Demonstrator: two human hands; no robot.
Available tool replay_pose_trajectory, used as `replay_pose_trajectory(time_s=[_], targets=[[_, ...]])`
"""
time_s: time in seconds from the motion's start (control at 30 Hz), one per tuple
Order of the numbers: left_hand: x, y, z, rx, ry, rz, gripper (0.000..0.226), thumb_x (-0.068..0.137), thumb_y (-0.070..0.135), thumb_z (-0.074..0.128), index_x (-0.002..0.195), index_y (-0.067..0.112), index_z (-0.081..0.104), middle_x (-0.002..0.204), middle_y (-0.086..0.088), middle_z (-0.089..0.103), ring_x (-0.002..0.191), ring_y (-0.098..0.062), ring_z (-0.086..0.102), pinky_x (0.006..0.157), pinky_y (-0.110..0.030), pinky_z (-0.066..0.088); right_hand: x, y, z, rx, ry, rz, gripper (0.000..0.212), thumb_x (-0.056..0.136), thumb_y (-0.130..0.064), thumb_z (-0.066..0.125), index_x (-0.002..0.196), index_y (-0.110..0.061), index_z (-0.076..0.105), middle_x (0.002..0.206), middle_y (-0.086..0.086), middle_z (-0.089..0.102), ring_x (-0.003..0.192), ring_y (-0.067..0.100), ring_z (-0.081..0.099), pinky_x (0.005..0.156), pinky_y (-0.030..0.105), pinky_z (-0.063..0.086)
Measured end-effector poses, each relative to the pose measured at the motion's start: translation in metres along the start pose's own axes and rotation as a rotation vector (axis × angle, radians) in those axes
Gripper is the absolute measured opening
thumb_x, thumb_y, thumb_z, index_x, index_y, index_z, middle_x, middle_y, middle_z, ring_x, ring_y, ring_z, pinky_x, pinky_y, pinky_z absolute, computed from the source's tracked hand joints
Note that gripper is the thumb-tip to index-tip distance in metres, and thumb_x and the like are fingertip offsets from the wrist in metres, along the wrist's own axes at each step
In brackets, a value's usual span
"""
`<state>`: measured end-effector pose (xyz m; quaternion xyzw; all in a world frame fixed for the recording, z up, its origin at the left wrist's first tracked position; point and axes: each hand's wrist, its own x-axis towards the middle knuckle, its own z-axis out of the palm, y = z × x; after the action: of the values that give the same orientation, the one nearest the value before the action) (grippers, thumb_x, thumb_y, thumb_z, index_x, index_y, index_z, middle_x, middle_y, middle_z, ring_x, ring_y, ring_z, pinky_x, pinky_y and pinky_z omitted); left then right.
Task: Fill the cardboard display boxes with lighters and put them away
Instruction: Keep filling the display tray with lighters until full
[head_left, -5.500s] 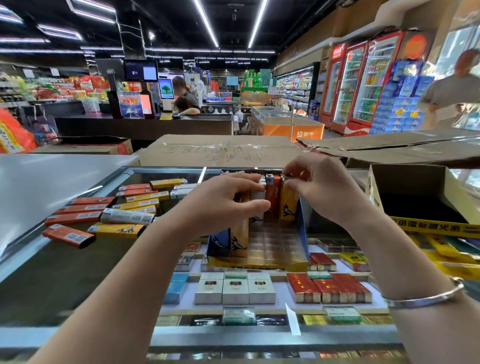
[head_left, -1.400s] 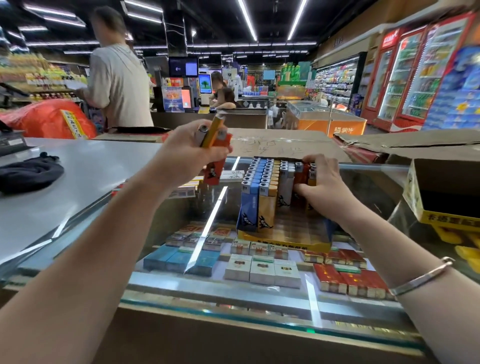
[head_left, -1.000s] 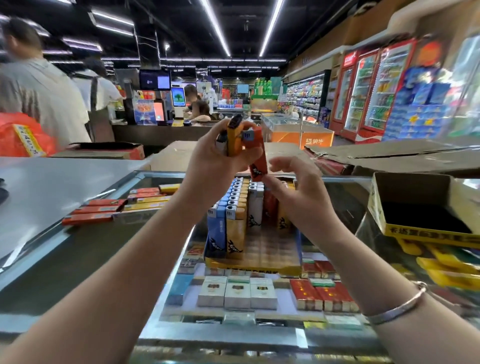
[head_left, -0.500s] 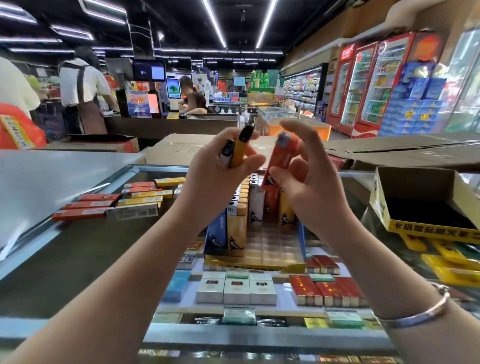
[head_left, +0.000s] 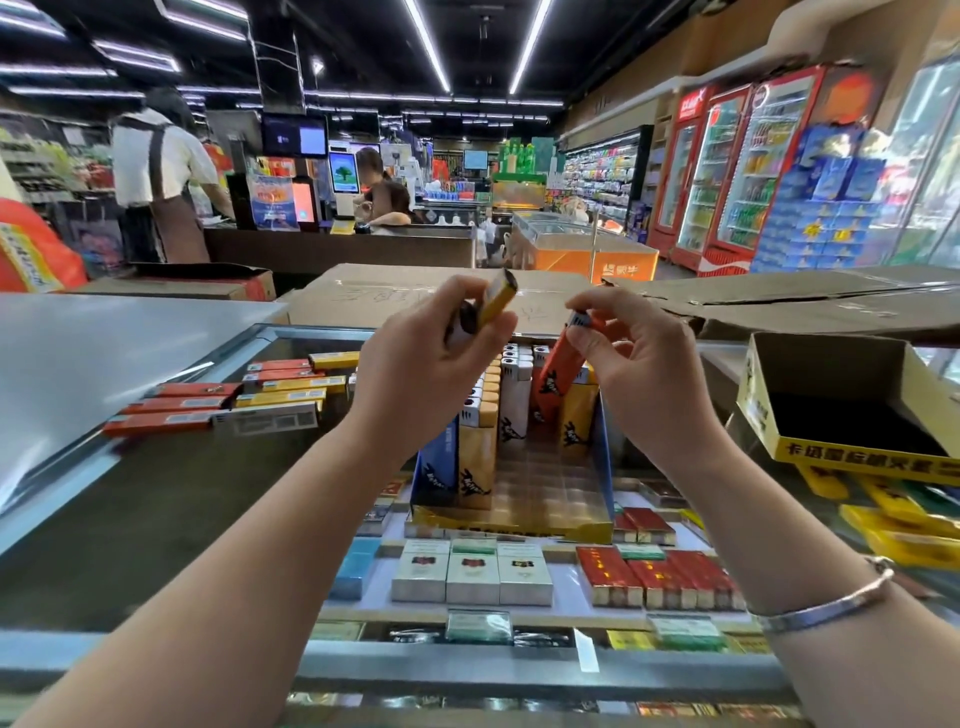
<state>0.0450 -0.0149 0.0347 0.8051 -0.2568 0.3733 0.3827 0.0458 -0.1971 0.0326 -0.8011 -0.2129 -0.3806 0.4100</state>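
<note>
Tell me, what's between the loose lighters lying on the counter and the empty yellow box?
In the head view, the display box half full of upright lighters sits between the loose lighters and the empty yellow box, with both hands above it, left hand and right hand, each holding lighters.

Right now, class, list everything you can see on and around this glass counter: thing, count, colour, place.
display box: one, blue and yellow, on the counter glass, partly filled
standing lighters: many, blue, yellow, white, orange, in the box's far and left part
loose lighters: about ten, orange, yellow, white, lying left
empty box: one, yellow, right
cigarette packs: many, under glass
left hand: holds yellow lighter
right hand: fingers pinch orange lighter above the box
</note>
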Motion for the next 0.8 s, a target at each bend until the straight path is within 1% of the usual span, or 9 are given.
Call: replay_pose_trajectory(time_s=[0.07,0.17,0.33,0.37,0.47,0.53,0.63,0.7,0.8], targets=[[-0.001,0.001,0.001,0.086,-0.022,-0.004,0.027,0.090,0.042,0.053,0.109,0.024,0.059,0.067,0.021,0.049,0.058,0.001,0.046,0.051,-0.023,0.034,0.000,0.001,0.001,-0.013,0.000,-0.005,0.022,0.085,-0.007,0.065,0.105,-0.016,0.066,0.091,-0.011,0.061,0.079,-0.006,0.055,0.072,0.003,0.041],[0.000,0.002,-0.001,0.068,-0.040,-0.021,0.035,0.090,0.045,0.051,0.118,0.025,0.058,0.090,0.016,0.059,0.077,-0.006,0.054,0.061,-0.026,0.046,-0.001,0.000,0.002,-0.026,0.023,-0.024,0.023,0.085,-0.007,0.065,0.106,-0.017,0.066,0.094,-0.008,0.062,0.083,0.002,0.059,0.076,0.006,0.044],[0.000,0.003,0.000,0.066,-0.060,-0.032,0.042,0.090,0.049,0.046,0.126,0.028,0.054,0.105,0.012,0.063,0.090,-0.008,0.057,0.071,-0.030,0.050,-0.001,-0.002,0.001,-0.053,0.105,-0.060,0.021,0.085,-0.008,0.065,0.105,-0.013,0.065,0.095,-0.001,0.065,0.091,0.020,0.062,0.083,0.035,0.052],[0.000,0.003,0.000,0.064,-0.061,-0.035,0.043,0.090,0.050,0.045,0.126,0.028,0.054,0.106,0.011,0.063,0.091,-0.008,0.057,0.071,-0.030,0.050,-0.001,-0.002,0.001,-0.064,0.118,-0.071,0.021,0.085,-0.008,0.065,0.105,-0.012,0.066,0.096,-0.001,0.064,0.091,0.020,0.062,0.083,0.036,0.052],[0.000,0.003,0.001,0.072,-0.060,-0.036,0.043,0.091,0.049,0.045,0.127,0.028,0.053,0.103,0.014,0.062,0.090,-0.008,0.057,0.068,-0.029,0.050,-0.002,-0.002,0.003,-0.101,0.111,-0.140,0.021,0.083,-0.004,0.066,0.104,-0.008,0.066,0.095,-0.005,0.061,0.085,0.009,0.059,0.081,0.012,0.046],[0.000,0.004,0.001,0.078,-0.061,-0.036,0.041,0.091,0.048,0.045,0.126,0.029,0.053,0.099,0.016,0.059,0.088,-0.009,0.056,0.067,-0.030,0.050,-0.003,-0.002,0.006,-0.153,0.060,-0.190,0.021,0.083,-0.001,0.066,0.103,-0.005,0.067,0.095,-0.002,0.063,0.083,0.005,0.056,0.078,0.003,0.040],[0.000,0.004,0.001,0.072,-0.065,-0.046,0.039,0.091,0.047,0.047,0.125,0.030,0.054,0.102,0.013,0.063,0.089,-0.011,0.057,0.069,-0.033,0.050,-0.003,0.000,0.011,-0.247,-0.055,-0.209,0.019,0.082,0.001,0.066,0.101,-0.003,0.068,0.096,0.009,0.067,0.086,0.014,0.057,0.076,0.009,0.039],[0.000,0.003,0.001,0.072,-0.066,-0.048,0.038,0.091,0.046,0.048,0.125,0.029,0.054,0.102,0.012,0.063,0.089,-0.012,0.058,0.069,-0.033,0.049,-0.004,0.003,0.014,-0.295,-0.125,-0.191,0.019,0.082,0.000,0.066,0.101,-0.003,0.068,0.095,0.010,0.067,0.088,0.020,0.058,0.077,0.019,0.039],[0.000,0.004,0.000,0.069,-0.069,-0.049,0.037,0.091,0.044,0.049,0.124,0.029,0.055,0.096,0.014,0.060,0.087,-0.011,0.056,0.068,-0.032,0.049,-0.004,0.007,0.017,-0.378,-0.167,-0.165,0.019,0.082,-0.002,0.067,0.101,-0.003,0.068,0.097,0.010,0.067,0.093,0.023,0.057,0.083,0.025,0.036]])
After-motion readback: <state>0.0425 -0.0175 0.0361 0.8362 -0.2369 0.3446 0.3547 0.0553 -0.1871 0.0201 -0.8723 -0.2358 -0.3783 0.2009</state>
